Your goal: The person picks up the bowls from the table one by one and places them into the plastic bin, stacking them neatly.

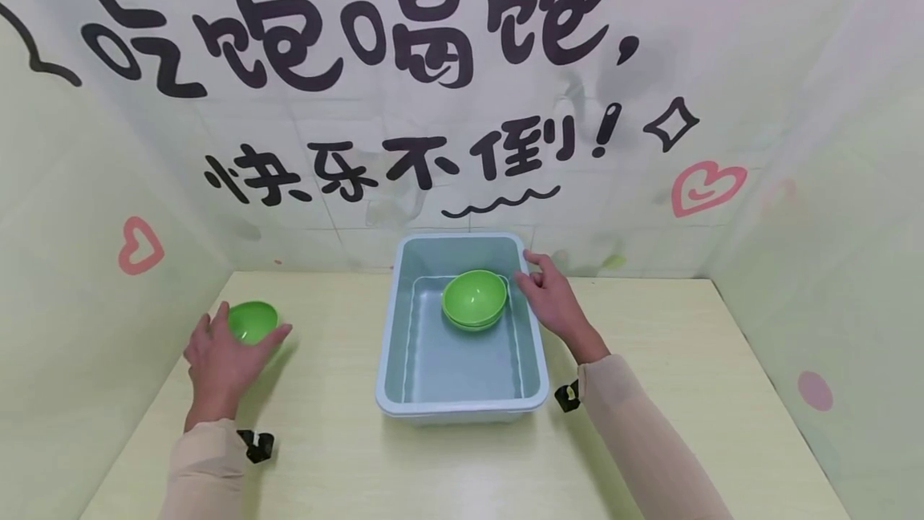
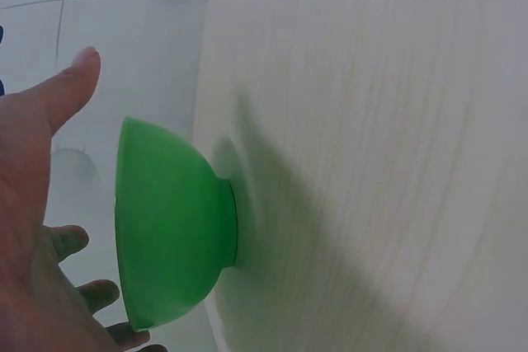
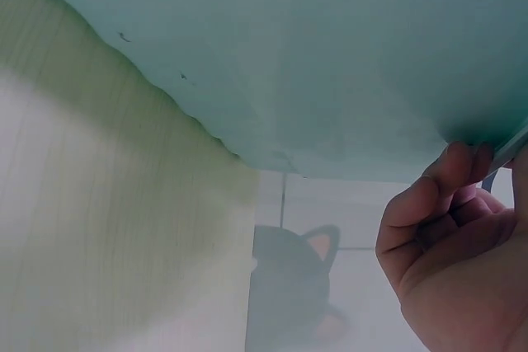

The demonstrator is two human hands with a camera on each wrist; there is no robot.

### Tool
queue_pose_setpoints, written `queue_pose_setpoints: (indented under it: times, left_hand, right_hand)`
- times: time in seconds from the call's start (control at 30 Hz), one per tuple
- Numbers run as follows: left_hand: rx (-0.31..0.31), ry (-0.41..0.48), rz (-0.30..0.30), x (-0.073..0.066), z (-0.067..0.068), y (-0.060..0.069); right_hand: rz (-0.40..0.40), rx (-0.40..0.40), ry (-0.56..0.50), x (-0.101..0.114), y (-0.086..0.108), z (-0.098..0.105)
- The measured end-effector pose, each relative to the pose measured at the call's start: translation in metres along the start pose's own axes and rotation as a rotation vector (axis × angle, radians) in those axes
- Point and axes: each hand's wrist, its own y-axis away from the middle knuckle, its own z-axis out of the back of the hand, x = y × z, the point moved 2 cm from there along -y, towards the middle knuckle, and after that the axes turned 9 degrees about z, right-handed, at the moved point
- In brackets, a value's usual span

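At the left of the table, a green bowl (image 1: 254, 319) stands upright on its foot. My left hand (image 1: 222, 359) reaches over its near side with thumb and fingers spread around the rim. In the left wrist view the thumb is apart from the bowl (image 2: 169, 228), while some fingertips lie close to its rim; whether they touch I cannot tell. A light blue plastic basin (image 1: 462, 408) stands mid-table with stacked green bowls (image 1: 475, 298) inside, towards its back right. My right hand (image 1: 554, 299) pinches the basin's right rim, as the right wrist view also shows at the basin wall (image 3: 313, 63).
Pale wood-grain table (image 1: 318, 392) surrounds the basin. A printed backdrop (image 1: 325, 119) with black lettering rises behind the table's back edge, and pale side panels (image 1: 830, 279) flank it. Black wrist mounts (image 1: 257, 446) show beside both sleeves.
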Motion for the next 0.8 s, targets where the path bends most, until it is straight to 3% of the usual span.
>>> queue_pose_setpoints:
  times: [0.53, 0.8]
  left_hand:
    - [0.069, -0.060, 0.040, -0.003, 0.003, -0.012]
    - [0.111, -0.044, 0.084, 0.000, 0.000, -0.015]
  right_hand:
    - [-0.011, -0.012, -0.014, -0.005, 0.000, -0.002]
    - [-0.009, -0.015, -0.019, -0.003, 0.000, -0.002]
